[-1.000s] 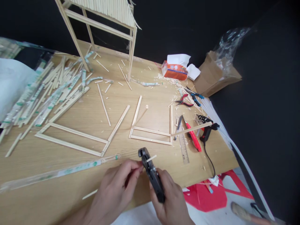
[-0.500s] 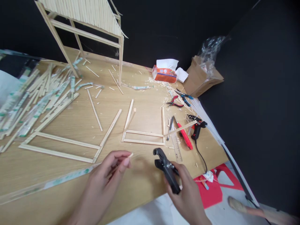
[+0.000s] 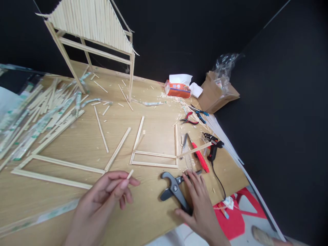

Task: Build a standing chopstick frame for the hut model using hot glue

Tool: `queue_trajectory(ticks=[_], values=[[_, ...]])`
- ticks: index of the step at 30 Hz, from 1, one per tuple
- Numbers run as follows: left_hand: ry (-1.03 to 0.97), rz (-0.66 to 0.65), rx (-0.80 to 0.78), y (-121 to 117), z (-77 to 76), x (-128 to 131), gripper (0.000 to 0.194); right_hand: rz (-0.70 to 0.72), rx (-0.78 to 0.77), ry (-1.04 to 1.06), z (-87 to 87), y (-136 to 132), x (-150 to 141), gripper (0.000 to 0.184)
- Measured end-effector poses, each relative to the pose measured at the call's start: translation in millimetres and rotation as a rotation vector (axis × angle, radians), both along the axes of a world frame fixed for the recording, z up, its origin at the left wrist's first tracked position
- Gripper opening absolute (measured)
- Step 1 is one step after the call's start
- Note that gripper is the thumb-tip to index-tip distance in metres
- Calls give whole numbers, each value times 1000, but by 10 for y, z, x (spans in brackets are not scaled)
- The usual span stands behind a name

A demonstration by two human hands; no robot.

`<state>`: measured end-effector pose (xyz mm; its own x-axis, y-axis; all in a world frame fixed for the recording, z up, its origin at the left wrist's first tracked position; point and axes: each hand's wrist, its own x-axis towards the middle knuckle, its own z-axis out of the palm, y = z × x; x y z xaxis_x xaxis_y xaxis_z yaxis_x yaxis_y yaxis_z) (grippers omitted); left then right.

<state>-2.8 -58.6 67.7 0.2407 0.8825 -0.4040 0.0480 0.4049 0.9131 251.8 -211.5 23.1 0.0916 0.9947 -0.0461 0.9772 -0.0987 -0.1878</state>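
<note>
My left hand [image 3: 105, 201] pinches a short wooden stick [image 3: 130, 174] between thumb and index finger, its tip pointing up. On the table just left of my right hand [image 3: 198, 201] lies a black hand cutter [image 3: 175, 188] with its hooked jaw and handles spread. The fingers of my right hand are stretched apart beside and over its handles; whether they press on it is hard to tell. Beyond my hands lie a small stick frame [image 3: 155, 164] and a larger stick frame [image 3: 68, 164] to its left.
A stick model with a slatted roof [image 3: 89, 20] stands at the back left, near a pile of bagged sticks [image 3: 51, 106]. To the right are a red pen-like tool [image 3: 200, 157], a glue gun [image 3: 214, 143], pliers [image 3: 189, 118], a tissue pack [image 3: 178, 89] and a paper bag [image 3: 216, 94].
My right hand has lowered the cutter onto the table and loosened its fingers from it. My left hand has shifted left and down, turning the short stick more upright.
</note>
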Motion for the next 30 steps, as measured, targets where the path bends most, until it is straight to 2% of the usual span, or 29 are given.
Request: queue_trajectory(ticks=[5,8,12,16,19,22,25,30], values=[[-69,-2,-100,32,4,9,36,-64,44,54,42,13,40,73],[-78,-29,-110,26,-42,-10,38,-137,123,80,118,70,109,56],[-70,-56,-126,36,-152,-52,44,-253,264,78,202,213,263,34],[-86,-78,-177,65,-191,-62,48,-331,343,61,271,391,449,25],[-85,-68,-186,72,-126,-37,45,-562,310,41,323,466,627,28],[-109,-34,-188,62,-19,8,40,-765,214,-29,309,485,880,45],[-135,-20,-214,55,58,47,37,-835,216,-39,189,534,1181,62],[-177,-54,-233,81,51,43,30,-799,200,146,-60,724,1525,55]])
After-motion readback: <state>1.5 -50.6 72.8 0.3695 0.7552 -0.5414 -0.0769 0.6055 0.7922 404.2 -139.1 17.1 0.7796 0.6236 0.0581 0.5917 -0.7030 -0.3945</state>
